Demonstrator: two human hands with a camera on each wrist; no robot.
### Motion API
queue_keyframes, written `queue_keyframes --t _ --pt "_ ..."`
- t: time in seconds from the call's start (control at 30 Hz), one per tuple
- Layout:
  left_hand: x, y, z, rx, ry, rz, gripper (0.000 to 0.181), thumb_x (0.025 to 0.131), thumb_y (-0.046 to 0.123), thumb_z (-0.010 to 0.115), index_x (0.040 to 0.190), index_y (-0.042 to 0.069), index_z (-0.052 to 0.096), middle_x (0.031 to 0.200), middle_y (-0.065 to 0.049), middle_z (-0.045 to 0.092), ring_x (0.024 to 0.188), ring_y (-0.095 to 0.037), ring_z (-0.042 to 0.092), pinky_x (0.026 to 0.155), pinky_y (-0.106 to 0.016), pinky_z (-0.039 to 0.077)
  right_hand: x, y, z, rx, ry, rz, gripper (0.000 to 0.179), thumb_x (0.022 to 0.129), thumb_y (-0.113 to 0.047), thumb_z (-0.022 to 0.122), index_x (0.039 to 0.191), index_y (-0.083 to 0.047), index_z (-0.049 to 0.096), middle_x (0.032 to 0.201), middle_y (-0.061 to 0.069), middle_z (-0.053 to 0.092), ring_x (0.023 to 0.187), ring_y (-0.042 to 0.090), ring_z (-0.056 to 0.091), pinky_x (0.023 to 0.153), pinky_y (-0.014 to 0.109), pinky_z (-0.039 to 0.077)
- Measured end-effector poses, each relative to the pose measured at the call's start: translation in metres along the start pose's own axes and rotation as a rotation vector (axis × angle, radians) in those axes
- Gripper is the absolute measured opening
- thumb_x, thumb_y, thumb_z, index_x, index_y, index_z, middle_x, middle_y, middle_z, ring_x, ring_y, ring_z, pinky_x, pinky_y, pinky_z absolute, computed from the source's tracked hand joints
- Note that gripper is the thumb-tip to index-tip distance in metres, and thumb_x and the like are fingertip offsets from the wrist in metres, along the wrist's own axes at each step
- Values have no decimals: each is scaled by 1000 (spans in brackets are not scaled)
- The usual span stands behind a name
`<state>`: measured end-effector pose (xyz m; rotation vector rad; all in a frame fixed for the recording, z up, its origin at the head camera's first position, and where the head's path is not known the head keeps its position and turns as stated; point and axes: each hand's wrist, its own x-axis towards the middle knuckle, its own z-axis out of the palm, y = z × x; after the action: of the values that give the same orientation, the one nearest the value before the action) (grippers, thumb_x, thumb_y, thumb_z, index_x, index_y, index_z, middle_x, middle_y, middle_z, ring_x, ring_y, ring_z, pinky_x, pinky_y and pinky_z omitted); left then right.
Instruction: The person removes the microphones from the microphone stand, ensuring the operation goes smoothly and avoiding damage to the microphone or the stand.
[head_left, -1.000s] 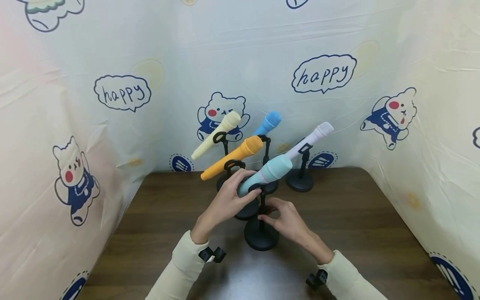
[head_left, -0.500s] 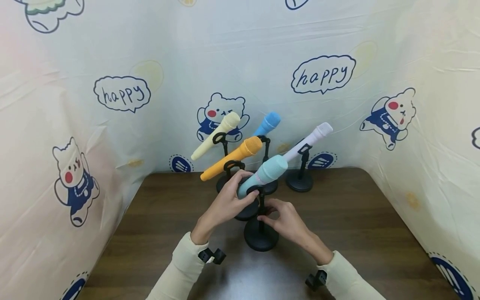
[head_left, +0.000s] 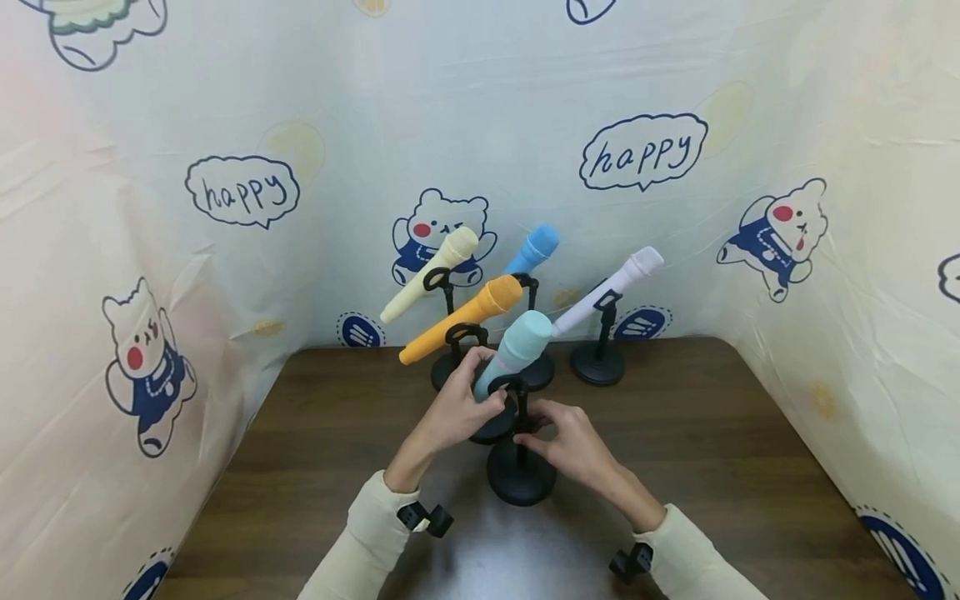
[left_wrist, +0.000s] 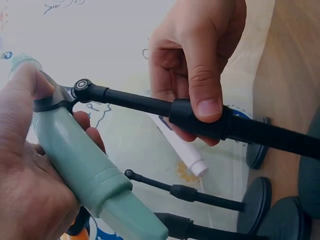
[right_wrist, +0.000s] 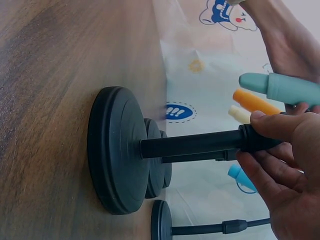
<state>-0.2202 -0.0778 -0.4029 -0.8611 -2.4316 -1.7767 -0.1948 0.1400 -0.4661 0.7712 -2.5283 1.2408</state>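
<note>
My left hand [head_left: 459,408] grips a mint-green microphone [head_left: 517,348], its head tilted up and away. In the left wrist view, the mint microphone [left_wrist: 82,155] passes through the ring clip [left_wrist: 55,102] of a black stand, and my thumb lies over it by the ring. My right hand [head_left: 566,437] pinches the collar on the pole of that stand [head_left: 522,483]. The right wrist view shows the stand's round base [right_wrist: 117,150] on the table, with thumb and fingers around the collar [right_wrist: 257,137].
Behind stand several microphones in black stands: cream [head_left: 431,273], orange [head_left: 461,319], blue [head_left: 534,248] and lavender [head_left: 607,290]. They sit near the back of the brown wooden table [head_left: 300,500]. A printed cloth [head_left: 510,108] surrounds the table on its back and sides.
The mint microphone's head has swung left and away, so it no longer overlaps the lavender one as much. Both hands keep their holds, and the stand stays in place.
</note>
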Motion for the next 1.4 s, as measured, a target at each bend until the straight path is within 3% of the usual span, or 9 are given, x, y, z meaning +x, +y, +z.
queue_keyframes --t 0.27,0.47,0.73,1.0,1.13,1.23,1.4 --pt "-3 -10 8 -145 33 -25 47 92 2 55 137 0 44 129 -18 50 107 -26 51 86 -32 44 0 -1 0 17 -9 16 25 90 -11 86 113 -10 76 106 1 79 92 12 76 85 35 65" --pt "-5 -20 20 -334 53 -50 67 90 4 51 154 -2 33 139 -25 48 111 -22 53 97 -33 48 -1 0 0 21 -15 43 24 90 -11 86 112 -12 76 107 0 79 92 10 76 85 34 65" --pt "-8 -31 31 -509 86 2 65 86 2 47 148 -6 34 132 -12 50 110 -18 55 103 -35 47 0 0 0 33 -21 36 24 91 -11 85 113 -12 76 108 2 79 92 13 76 84 35 65" --pt "-9 -32 32 -507 91 33 70 87 3 49 154 -6 30 135 -10 50 113 -15 57 103 -33 51 0 0 1 24 -13 22 25 91 -10 86 113 -12 75 108 1 79 93 14 76 85 33 65" --pt "-12 -31 28 -486 77 37 77 90 5 53 160 -3 22 147 -21 44 118 -12 58 105 -32 50 -1 0 2 17 -8 8 26 90 -10 86 114 -11 75 108 2 79 92 14 76 84 33 65" --pt "-14 -29 22 -437 58 65 73 95 9 56 159 -3 22 152 -32 41 123 -12 57 113 -43 46 -1 -1 2 11 -5 -2 25 90 -10 86 113 -11 75 107 2 78 91 13 76 83 30 65" --pt "-12 -17 12 -348 53 117 63 105 20 61 157 4 31 151 -32 51 133 -14 56 126 -65 32 0 -2 0 11 -7 2 27 90 -12 87 114 -11 75 107 1 77 92 12 75 84 31 65"
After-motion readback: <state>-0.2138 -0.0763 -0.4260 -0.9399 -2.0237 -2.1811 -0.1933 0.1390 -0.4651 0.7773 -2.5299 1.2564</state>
